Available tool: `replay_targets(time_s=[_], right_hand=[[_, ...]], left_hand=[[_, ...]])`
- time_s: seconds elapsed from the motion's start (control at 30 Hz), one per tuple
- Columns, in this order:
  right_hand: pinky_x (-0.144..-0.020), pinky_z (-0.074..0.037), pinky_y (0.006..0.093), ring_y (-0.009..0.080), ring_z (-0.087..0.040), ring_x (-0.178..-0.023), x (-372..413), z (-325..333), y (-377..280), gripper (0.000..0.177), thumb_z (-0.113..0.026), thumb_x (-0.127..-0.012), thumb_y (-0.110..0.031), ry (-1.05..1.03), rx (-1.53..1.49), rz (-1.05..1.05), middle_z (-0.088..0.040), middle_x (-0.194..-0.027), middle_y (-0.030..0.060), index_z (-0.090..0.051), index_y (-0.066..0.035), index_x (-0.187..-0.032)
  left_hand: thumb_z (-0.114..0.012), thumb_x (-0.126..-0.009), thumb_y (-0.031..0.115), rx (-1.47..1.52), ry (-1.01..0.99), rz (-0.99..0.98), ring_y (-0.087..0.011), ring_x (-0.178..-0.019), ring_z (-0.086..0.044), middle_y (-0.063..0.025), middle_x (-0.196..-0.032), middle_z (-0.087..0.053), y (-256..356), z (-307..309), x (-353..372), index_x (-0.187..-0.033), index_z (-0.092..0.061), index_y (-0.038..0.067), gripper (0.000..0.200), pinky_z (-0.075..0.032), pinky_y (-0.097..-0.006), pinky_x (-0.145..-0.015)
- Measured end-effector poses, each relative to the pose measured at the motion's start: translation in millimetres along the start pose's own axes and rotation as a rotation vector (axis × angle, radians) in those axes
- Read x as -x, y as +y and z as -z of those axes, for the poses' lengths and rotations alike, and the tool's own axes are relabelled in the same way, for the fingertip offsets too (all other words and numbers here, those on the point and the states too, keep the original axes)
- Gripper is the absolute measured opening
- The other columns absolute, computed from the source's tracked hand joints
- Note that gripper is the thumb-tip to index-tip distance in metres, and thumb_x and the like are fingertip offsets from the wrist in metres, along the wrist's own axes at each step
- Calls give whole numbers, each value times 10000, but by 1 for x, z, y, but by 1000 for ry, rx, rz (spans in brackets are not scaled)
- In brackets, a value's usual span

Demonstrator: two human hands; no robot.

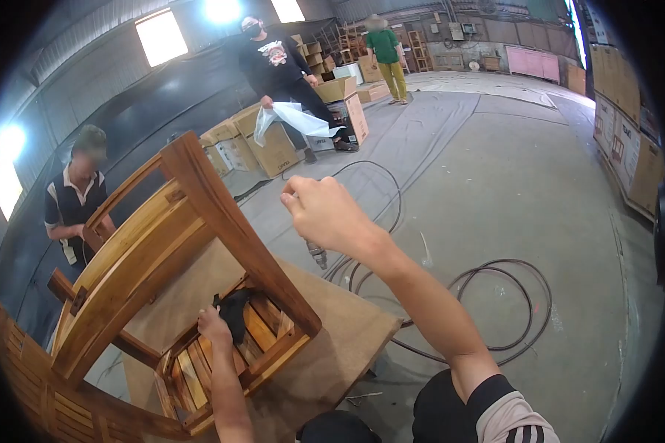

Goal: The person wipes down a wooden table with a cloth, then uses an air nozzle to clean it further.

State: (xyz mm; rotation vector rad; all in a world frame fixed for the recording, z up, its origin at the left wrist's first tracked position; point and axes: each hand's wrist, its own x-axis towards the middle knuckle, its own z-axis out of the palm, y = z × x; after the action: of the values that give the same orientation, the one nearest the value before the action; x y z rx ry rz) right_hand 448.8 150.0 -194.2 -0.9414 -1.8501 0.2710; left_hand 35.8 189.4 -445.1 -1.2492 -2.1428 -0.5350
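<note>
A brown wooden chair (229, 214) lies tipped on a board-topped table, its slatted part (199, 369) low in view. My left hand (214, 326) reaches in over the slats, with fingers curled at the edge of a limp black pouch or cloth (235, 314). My right hand (325, 213) is raised beyond the chair's thick leg, thumb and fingers pinched together. Whatever may be between those fingertips is too small to make out. Just below that hand shows a metal hose fitting (317, 255), partly hidden by the hand.
The board tabletop (347, 332) ends in a corner at right. A dark hose (528, 325) coils on the floor. A person (81, 192) stands at left behind the chair. Another person (277, 66) holds white sheeting near cardboard boxes (262, 140). Stacked boxes (621, 140) line the right.
</note>
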Motion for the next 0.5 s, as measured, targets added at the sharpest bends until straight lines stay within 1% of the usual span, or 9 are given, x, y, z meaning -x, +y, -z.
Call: replay_targets(time_s=[0.1,0.17,0.2,0.23,0.27,0.3,0.37,0.43,0.5], right_hand=[[-690,-510,416,317,-666,-642,5,11,-12,295,-497,-946,-205,-106,-4,-48,-646,-689,217,-640,47,-1003],[-666,-507,400,294,-667,-629,6,17,-19,286,-505,-944,-206,-144,43,-16,-640,-651,189,-645,31,-1022],[-654,-506,392,282,-668,-622,9,17,-23,283,-509,-943,-207,-183,58,1,-637,-632,174,-647,24,-1032],[-743,-496,427,351,-645,-755,15,17,-30,276,-513,-923,-200,-168,38,20,-645,-750,214,-657,26,-985],[-832,-486,462,420,-622,-887,18,16,-36,271,-518,-902,-194,-156,14,41,-654,-867,253,-667,29,-938],[-827,-486,460,420,-620,-881,21,15,-40,265,-520,-899,-187,-172,12,110,-652,-858,249,-666,32,-926],[-813,-487,459,424,-617,-862,28,4,-52,253,-525,-893,-175,-211,-22,204,-647,-836,249,-662,37,-908],[-794,-490,460,432,-614,-834,32,-10,-62,242,-532,-887,-163,-260,-59,287,-639,-808,257,-657,44,-897],[-703,-483,432,385,-622,-721,36,-33,-67,231,-530,-910,-164,-259,-38,389,-640,-748,213,-651,30,-940]], left_hand=[[-587,-905,272,3,47,-17,-345,-766,-644,-152,-855,-625,-1,-5,-1,-841,-665,64,232,-515,-447,-654],[-578,-909,251,3,91,-26,-349,-753,-639,-154,-855,-624,-2,-9,1,-812,-655,65,223,-514,-447,-650],[-570,-911,226,103,186,-117,-353,-748,-636,-158,-841,-622,-7,-16,6,-786,-641,63,217,-513,-447,-644],[-562,-914,200,196,274,-200,-357,-743,-632,-162,-828,-619,-16,-22,11,-760,-627,62,217,-512,-447,-638],[-553,-906,167,195,224,-232,-363,-748,-632,-167,-822,-620,-15,-3,19,-748,-612,56,202,-512,-450,-637],[-544,-899,134,192,173,-267,-368,-753,-632,-173,-816,-621,-10,24,24,-736,-596,51,191,-513,-454,-637],[-545,-879,100,-5,-88,-269,-362,-773,-644,-169,-799,-630,-21,52,28,-785,-632,62,134,-525,-455,-652],[-538,-866,67,-176,-267,-161,-347,-817,-664,-168,-822,-646,-34,77,37,-829,-664,82,133,-542,-434,-679],[-546,-864,68,-241,-234,-147,-320,-840,-678,-144,-848,-664,-71,80,47,-854,-692,92,148,-554,-406,-689]])
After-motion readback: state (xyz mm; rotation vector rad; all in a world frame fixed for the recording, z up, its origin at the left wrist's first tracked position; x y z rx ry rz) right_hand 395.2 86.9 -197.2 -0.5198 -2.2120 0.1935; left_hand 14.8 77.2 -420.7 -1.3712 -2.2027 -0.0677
